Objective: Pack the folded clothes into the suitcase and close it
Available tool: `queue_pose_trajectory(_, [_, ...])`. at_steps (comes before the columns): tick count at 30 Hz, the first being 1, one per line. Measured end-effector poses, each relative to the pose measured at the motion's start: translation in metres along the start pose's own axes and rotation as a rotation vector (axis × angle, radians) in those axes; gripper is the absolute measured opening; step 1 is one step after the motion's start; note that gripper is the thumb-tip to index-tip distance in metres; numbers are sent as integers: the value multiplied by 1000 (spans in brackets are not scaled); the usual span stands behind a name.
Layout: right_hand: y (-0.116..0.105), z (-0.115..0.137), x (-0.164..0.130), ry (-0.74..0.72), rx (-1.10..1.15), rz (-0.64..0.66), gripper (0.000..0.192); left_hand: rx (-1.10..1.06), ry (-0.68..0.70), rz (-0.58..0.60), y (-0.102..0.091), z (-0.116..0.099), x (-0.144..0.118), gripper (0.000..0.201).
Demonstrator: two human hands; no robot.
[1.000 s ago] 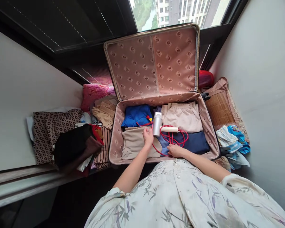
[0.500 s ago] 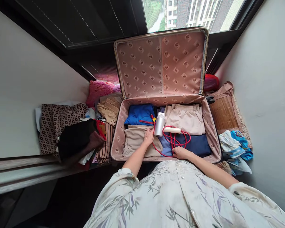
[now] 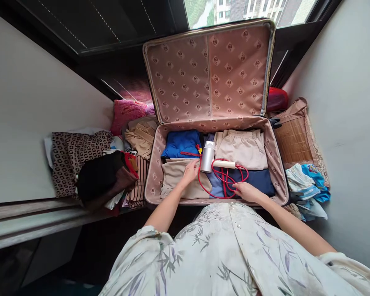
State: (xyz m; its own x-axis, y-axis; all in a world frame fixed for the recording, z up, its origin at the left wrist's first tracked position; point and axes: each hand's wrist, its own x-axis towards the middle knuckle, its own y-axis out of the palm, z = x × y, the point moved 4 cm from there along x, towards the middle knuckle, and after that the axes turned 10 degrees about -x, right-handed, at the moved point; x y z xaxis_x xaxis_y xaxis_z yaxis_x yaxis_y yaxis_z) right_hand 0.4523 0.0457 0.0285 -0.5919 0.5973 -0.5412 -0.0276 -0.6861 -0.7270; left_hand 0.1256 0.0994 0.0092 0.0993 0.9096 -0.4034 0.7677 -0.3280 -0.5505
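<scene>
While my left hand [image 3: 190,171] is lying flat on one beige garment [image 3: 179,183], my right hand [image 3: 246,191] is resting open beside one red cord [image 3: 225,179]. I'm counting one white bottle [image 3: 207,156] in one open suitcase [image 3: 274,160] by the window [image 3: 246,9].

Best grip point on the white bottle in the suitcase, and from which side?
Grip the white bottle around its mid-body, from above. It lies flat, cap toward the lid, between folded clothes, the red cord at its right; its top side is open.

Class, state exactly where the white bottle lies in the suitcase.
The white bottle lies mid-suitcase, between the blue garment and beige shorts, nearest the left hand.
</scene>
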Motion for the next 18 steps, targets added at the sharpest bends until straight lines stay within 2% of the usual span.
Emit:
queue_pose_trajectory(4, [-16,-21,-32,42,24,-131,32,34,22,180,-8,10,-28,36])
queue_pose_trajectory(7, [-43,-56,-62,140,99,-398,31,188,-26,355,-2,35,-41,32])
queue_pose_trajectory(10, [-69,-115,-107,377,132,-752,33,354,-87,472,6,65,-47,43])
queue_pose_trajectory(12, [-74,-156,-140,609,104,-893,38,351,-81,483,10,75,-50,51])
queue_pose_trajectory(13, [-72,-175,-154,742,85,-907,45,331,-77,472,11,77,-52,55])
queue_pose_trajectory(15, [-61,-203,-173,994,53,-825,69,283,-72,429,12,76,-53,59])
queue_pose_trajectory(17, [-46,-216,-177,1148,28,-666,94,244,-67,392,13,71,-53,60])
queue_pose_trajectory(18, [-39,-217,-176,1182,9,-596,100,232,-67,382,13,69,-53,60])
